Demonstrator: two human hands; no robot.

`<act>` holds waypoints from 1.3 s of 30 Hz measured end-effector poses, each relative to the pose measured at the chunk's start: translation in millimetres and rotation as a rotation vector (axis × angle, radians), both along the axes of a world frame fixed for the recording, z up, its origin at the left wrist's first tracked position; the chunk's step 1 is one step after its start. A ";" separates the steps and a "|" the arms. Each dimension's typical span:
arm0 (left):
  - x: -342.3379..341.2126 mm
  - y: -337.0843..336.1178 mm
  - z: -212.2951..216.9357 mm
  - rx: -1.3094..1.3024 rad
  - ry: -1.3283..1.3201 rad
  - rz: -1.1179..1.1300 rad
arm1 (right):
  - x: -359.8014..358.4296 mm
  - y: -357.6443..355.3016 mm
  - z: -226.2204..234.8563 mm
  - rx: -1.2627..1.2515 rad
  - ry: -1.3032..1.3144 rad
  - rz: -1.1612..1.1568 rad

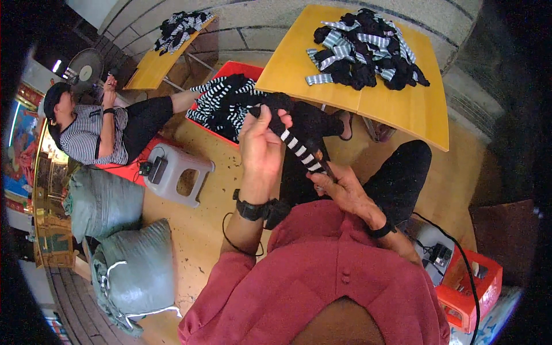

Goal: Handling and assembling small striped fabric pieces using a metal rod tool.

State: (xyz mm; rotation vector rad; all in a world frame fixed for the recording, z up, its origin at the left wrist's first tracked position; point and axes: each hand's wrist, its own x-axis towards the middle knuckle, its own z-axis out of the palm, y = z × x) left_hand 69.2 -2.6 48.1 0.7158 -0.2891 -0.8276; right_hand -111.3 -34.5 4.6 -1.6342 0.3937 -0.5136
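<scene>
From my remote post I find the left hand (pixel 261 141) closed, thumb against fingers, on the black upper end of a striped knit piece (pixel 298 150); I find the right hand (pixel 348 190) likewise closed on its lower end; some fingers of the right hand are hidden, so I cannot tell their exact placing. The piece runs slantwise between the two hands, above the dark trousers (pixel 402 172) of the wearer; its middle shows black and white bands; a black band (pixel 253 210) sits on the left wrist and another dark one on the right.

Just beyond the left hand I note a red bin (pixel 211 135), heaped with black and striped knits (pixel 227 98); the near counter (pixel 397 112), yellow, stands ahead to the right and bears a loose pile of black and grey-striped knits (pixel 368 52); a far counter (pixel 148 70) at upper left carries a smaller pile (pixel 179 30).

At left I record a seated person (pixel 95 126) in a striped top; near that person stands a grey stool (pixel 183 172) with a small black device (pixel 153 168) on it; two filled sacks (pixel 141 267) rest on the floor (pixel 198 236); a red stool (pixel 486 282) stands at lower right.
</scene>
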 end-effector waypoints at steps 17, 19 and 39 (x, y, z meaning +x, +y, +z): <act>229.7 -26.4 -65.4 0.327 -0.486 0.581 | 7.5 -29.9 -33.0 0.260 0.113 -0.220; 222.7 -37.3 -74.6 0.412 -0.549 0.458 | 5.6 -32.5 -35.5 0.262 0.128 -0.250; 38.4 -146.5 -81.9 0.595 -1.443 0.175 | -18.3 -41.3 -35.8 0.379 -0.001 -0.419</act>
